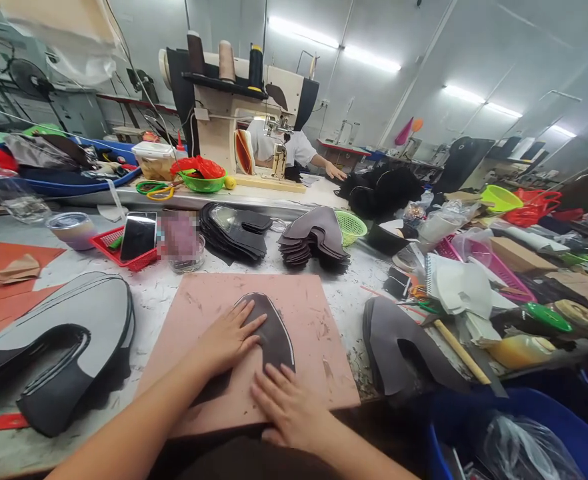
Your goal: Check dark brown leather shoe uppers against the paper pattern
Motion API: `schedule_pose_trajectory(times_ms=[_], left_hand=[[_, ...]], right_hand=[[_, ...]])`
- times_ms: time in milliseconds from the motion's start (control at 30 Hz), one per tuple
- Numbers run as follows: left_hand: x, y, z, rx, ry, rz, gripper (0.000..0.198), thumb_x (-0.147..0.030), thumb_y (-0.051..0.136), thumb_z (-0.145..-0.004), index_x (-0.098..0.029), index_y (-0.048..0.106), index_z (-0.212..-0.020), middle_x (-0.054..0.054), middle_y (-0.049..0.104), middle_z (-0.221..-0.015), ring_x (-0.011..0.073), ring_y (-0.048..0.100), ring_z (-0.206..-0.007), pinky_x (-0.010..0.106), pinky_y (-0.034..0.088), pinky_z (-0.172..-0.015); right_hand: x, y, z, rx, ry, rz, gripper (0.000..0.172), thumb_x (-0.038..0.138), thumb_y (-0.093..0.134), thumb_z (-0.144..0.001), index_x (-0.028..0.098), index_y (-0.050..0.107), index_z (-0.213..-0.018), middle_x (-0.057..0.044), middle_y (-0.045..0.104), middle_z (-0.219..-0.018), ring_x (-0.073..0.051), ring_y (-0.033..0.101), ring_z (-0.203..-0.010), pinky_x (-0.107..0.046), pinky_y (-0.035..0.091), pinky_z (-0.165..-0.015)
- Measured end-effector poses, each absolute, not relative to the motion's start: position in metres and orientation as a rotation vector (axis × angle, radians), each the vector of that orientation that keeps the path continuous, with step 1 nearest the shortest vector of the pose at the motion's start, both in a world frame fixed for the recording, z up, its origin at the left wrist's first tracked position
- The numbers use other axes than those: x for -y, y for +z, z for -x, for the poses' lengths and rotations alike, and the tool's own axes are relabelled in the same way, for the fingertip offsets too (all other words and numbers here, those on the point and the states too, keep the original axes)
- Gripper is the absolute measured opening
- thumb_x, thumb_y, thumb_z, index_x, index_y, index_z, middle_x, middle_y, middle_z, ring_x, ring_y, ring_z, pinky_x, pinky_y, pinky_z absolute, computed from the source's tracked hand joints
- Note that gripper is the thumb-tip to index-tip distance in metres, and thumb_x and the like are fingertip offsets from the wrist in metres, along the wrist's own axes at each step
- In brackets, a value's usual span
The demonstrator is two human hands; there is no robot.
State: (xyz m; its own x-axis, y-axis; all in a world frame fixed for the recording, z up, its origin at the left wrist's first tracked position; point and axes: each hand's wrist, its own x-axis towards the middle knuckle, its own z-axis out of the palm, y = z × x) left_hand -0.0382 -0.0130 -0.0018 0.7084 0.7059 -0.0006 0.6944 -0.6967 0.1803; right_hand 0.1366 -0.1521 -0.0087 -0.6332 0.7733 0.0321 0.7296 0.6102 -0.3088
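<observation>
A dark grey, curved shoe upper piece [269,330] with a pale edge lies flat on the pink board [319,313] in front of me. My left hand [231,337] rests flat on its left side, fingers spread. Close to its lower right end, my right hand [289,407] lies with fingers stretched out, the tips touching the piece. Part of the piece is hidden under my hands. To the left sits a stack of upper pieces [101,313] with a light grey top. On the right is another stack of grey upper pieces [399,333].
Behind the board stand more piles of cut pieces [314,233], a red basket [141,260] with a phone, and a tumbler [71,230]. A hammer handle [461,350] lies at right, above a blue bin [439,427]. Across the table, a co-worker's hand [331,168] shows beside a sewing machine [214,113].
</observation>
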Motion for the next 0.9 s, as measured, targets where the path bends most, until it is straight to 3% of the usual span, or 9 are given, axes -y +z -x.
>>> schedule_pose_trajectory(times_ms=[100,200,300,400,467,567,667,767,900], left_hand=[[0.011,-0.002,0.038,-1.109,0.103,-2.741,0.046,-0.05,0.033,-0.084,-0.034,0.035,-0.127,0.005,0.023,-0.14,0.0259,0.021,-0.128,0.046,0.022,-0.102],[0.01,-0.002,0.039,-1.091,0.093,-2.754,0.05,-0.054,0.033,-0.082,-0.033,0.032,-0.128,0.007,0.024,-0.14,0.0267,0.021,-0.128,0.047,0.021,-0.102],[0.011,-0.004,0.041,-1.078,0.155,-2.799,0.055,-0.056,0.035,-0.08,-0.031,0.032,-0.129,0.008,0.026,-0.14,0.0273,0.022,-0.128,0.046,0.022,-0.101],[0.014,-0.007,0.045,-1.087,0.239,-2.862,0.057,-0.056,0.036,-0.08,-0.029,0.032,-0.129,0.009,0.03,-0.138,0.0272,0.026,-0.126,0.045,0.026,-0.1],[0.017,-0.008,0.047,-1.108,0.298,-2.912,0.057,-0.055,0.036,-0.08,-0.027,0.032,-0.13,0.011,0.03,-0.138,0.0276,0.029,-0.125,0.045,0.029,-0.098],[0.021,-0.008,0.05,-1.14,0.411,-2.995,0.058,-0.053,0.036,-0.081,-0.025,0.031,-0.131,0.014,0.033,-0.136,0.029,0.032,-0.123,0.046,0.033,-0.095],[0.022,-0.004,0.052,-1.109,0.579,-3.069,0.059,-0.051,0.038,-0.081,-0.024,0.026,-0.133,0.014,0.033,-0.137,0.0291,0.031,-0.124,0.045,0.035,-0.094],[0.02,0.006,0.061,-1.136,0.82,-3.053,0.059,-0.047,0.035,-0.083,-0.026,0.017,-0.135,0.009,0.026,-0.141,0.0283,0.026,-0.126,0.045,0.036,-0.094],[0.019,0.015,0.091,-1.375,1.027,-2.838,0.055,-0.038,0.028,-0.083,-0.029,0.015,-0.136,0.004,0.018,-0.143,0.0299,0.023,-0.127,0.051,0.041,-0.089]], right_hand=[[0.164,0.002,-0.152,2.638,0.84,1.051,0.037,0.033,0.034,-0.088,0.029,0.044,-0.123,0.002,0.045,-0.129,-0.018,0.033,-0.123,-0.036,0.022,-0.103],[0.148,0.024,-0.165,2.299,1.277,1.098,0.029,0.031,0.04,-0.085,0.027,0.06,-0.104,0.002,0.063,-0.106,-0.015,0.053,-0.104,-0.027,0.037,-0.091],[0.113,0.035,-0.166,1.719,1.162,1.491,0.03,0.026,0.046,-0.079,0.023,0.058,-0.106,-0.003,0.06,-0.109,-0.017,0.052,-0.103,-0.029,0.039,-0.088],[0.075,0.03,-0.161,1.292,1.157,1.674,0.046,0.025,0.054,-0.071,0.022,0.049,-0.116,-0.007,0.051,-0.119,-0.019,0.052,-0.101,-0.032,0.043,-0.081],[0.058,0.023,-0.157,1.12,1.33,1.638,0.05,0.028,0.056,-0.069,0.019,0.047,-0.117,-0.008,0.054,-0.111,-0.017,0.058,-0.084,-0.029,0.046,-0.068],[0.046,0.019,-0.15,1.106,1.492,1.519,0.035,0.033,0.055,-0.068,0.014,0.058,-0.098,-0.005,0.062,-0.085,-0.014,0.056,-0.066,-0.026,0.043,-0.06],[0.046,0.027,-0.142,1.351,1.376,1.53,0.019,0.03,0.054,-0.067,0.013,0.062,-0.073,-0.002,0.061,-0.071,-0.015,0.054,-0.066,-0.027,0.041,-0.061],[0.036,0.044,-0.141,1.522,1.055,1.478,0.016,0.026,0.05,-0.07,0.016,0.061,-0.076,-0.001,0.062,-0.077,-0.016,0.054,-0.074,-0.026,0.041,-0.065],[-0.018,0.078,-0.179,1.432,0.575,1.536,0.025,0.035,0.043,-0.076,0.016,0.059,-0.077,-0.001,0.061,-0.072,-0.015,0.053,-0.069,-0.025,0.04,-0.063]])
